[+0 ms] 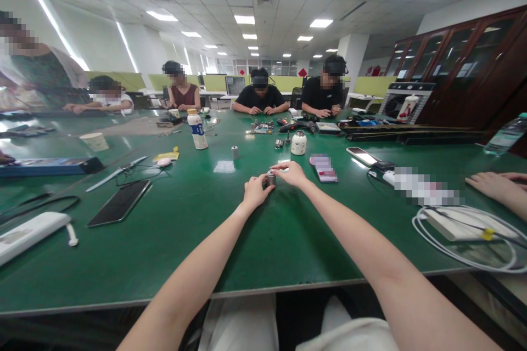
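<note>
A small grey metal cylinder (271, 178) stands upright on the green table (230, 252) in front of me. My left hand (257, 191) is closed around its left side, thumb and fingers against it. From the right, my right hand (291, 173) reaches over with its fingertips pinched at the cylinder's top; what they grip there is too small to make out. Farther off stands a second grey metal cylinder (235, 152). A cream jar (298, 143) and small dark metal parts (281, 143) are beyond my right hand.
A pink phone (324, 168) lies right of my hands, with a power strip (420, 186) and coiled white cable (428, 247) beyond. To the left are a dark tablet (120, 204) and a bottle (197, 130). Several people sit across the table; another person's hand (494, 185) rests at right.
</note>
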Available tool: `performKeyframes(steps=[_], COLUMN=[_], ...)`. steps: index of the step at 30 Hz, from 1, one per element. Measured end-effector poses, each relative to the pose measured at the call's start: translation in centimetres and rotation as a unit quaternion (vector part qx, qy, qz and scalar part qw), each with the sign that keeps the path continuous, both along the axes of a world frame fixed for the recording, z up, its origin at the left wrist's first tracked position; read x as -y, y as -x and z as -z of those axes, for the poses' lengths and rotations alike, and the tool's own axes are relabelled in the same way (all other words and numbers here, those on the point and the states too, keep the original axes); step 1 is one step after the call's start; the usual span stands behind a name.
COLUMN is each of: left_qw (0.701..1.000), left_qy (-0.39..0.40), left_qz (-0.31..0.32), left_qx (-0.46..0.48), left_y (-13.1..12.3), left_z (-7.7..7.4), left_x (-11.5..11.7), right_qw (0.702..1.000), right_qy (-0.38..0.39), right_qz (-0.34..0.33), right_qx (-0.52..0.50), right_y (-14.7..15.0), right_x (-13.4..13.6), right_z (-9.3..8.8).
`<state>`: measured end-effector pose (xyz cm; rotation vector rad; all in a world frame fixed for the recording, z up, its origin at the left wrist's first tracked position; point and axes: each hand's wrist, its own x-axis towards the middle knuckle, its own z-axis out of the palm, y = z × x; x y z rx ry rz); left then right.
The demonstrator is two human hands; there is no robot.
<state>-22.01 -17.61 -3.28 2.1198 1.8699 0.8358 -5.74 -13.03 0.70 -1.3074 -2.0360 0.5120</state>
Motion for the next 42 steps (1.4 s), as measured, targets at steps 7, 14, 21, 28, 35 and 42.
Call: performKeyframes(steps=[7, 14, 21, 28, 35, 42], left_qw=[1.0, 1.0, 1.0, 1.0, 1.0, 1.0], left_qy=[0.002, 0.002, 0.002, 0.003, 0.004, 0.001], left_qz=[-0.001, -0.001, 0.0, 0.0, -0.002, -0.004], left_qx=[-0.001, 0.001, 0.002, 0.008, 0.004, 0.005], left_y=[0.0, -0.1, 0.0, -0.1, -0.1, -0.1], left_z=[-0.1, 0.0, -0.1, -0.2, -0.1, -0.1], left_x=[0.1, 0.1, 0.2, 0.2, 0.1, 0.0], right_qw=[0.999, 0.999, 0.999, 0.996, 0.999, 0.997], right_qy=[0.012, 0.01, 0.028, 0.014, 0.016, 0.01], right_qz=[0.022, 0.039, 0.017, 0.088, 0.032, 0.053], right_qx=[0.025, 0.018, -0.001, 0.023, 0.028, -0.046], right_y=[0.0, 0.2, 0.5, 0.2, 0.6, -0.1], right_x=[0.4, 0.6, 0.2, 0.4, 0.2, -0.8], right_z=[-0.3, -0.3, 0.1, -0.3, 0.0, 0.2])
